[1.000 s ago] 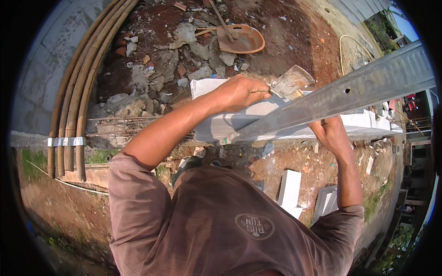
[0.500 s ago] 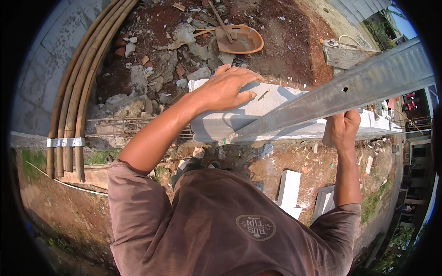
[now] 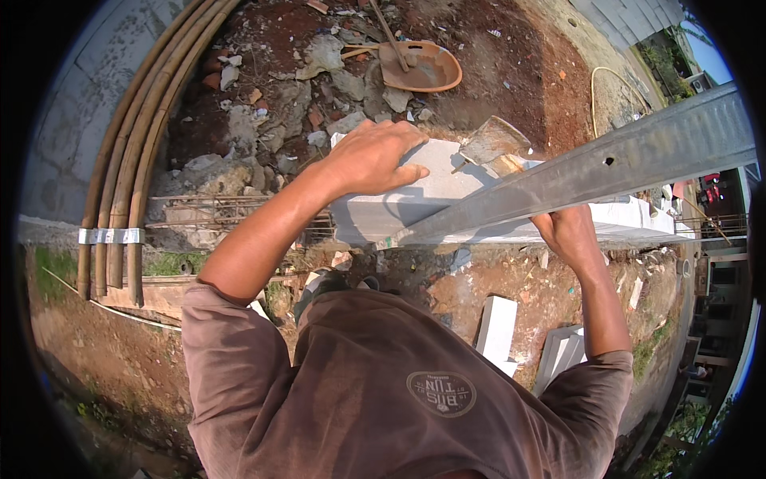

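A pale lightweight block (image 3: 375, 217) lies along the top of the wall. My left hand (image 3: 375, 156) rests on its upper face, fingers stretched toward the far edge and thumb apart. Closed in a grip, my right hand (image 3: 568, 231) is just under a grey metal channel bar (image 3: 590, 176) that slants across the view. Past the bar shows a mortar-crusted trowel (image 3: 493, 144), its blade over the block's far edge. The bar hides the stretch between blade and fist, so the grip on the handle is partly covered.
Bamboo poles (image 3: 120, 184), bound by a pale strip, curve up at the left. Steel rebar (image 3: 239, 209) juts from the wall beside the block. Beyond lie rubble (image 3: 323, 60) and an orange mortar tub (image 3: 439, 68). Loose white blocks (image 3: 496, 327) lie on the near ground.
My right hand has shifted left and slightly down, carrying the trowel blade from the far right to above the block. My left hand has slid slightly left on the block.
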`<state>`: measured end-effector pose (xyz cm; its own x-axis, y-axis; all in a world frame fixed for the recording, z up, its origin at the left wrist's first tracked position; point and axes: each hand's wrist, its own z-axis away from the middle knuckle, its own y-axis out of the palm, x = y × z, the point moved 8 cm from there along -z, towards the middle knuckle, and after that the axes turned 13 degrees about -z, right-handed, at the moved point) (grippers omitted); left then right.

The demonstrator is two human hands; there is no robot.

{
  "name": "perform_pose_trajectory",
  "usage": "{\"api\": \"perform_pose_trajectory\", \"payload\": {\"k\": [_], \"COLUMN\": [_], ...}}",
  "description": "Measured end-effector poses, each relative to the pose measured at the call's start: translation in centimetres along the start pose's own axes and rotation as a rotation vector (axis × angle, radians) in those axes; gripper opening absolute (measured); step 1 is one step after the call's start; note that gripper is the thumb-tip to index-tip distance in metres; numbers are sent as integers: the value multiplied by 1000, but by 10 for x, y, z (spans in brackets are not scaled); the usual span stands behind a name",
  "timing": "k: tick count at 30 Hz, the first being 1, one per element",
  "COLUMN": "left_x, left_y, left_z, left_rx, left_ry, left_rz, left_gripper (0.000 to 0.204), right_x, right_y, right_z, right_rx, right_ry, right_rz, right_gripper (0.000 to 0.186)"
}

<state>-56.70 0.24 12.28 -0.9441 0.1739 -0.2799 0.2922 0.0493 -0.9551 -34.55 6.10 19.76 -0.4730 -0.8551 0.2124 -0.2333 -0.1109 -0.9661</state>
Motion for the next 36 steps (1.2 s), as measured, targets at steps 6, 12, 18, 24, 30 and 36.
{"api": "perform_pose_trajectory", "payload": {"k": [6, 12, 18, 24, 30, 36], "left_x": [1, 1, 2, 1, 1, 1], "left_y": [1, 0, 1, 0, 1, 1], "left_z": [0, 0, -1, -1, 0, 1], "left_rx": [5, 0, -4, -7, -16, -32], "left_ry": [-9, -20, -12, -6, -12, -1], "left_rz": [7, 5, 13, 15, 21, 17], "left_gripper": [58, 57, 56, 56, 56, 56], "right_x": [-17, -27, -13, -4, -25, -31], "right_y": [5, -13, 7, 5, 7, 9], "right_z": [9, 10, 2, 1, 11, 7], "right_rx": [-193, -303, -58, -129, -171, -142], "right_ry": [99, 134, 153, 57, 266, 243], "right_rz": [-331, -624, -306, -298, -527, -489], "right_gripper": [17, 17, 16, 18, 18, 18]}}
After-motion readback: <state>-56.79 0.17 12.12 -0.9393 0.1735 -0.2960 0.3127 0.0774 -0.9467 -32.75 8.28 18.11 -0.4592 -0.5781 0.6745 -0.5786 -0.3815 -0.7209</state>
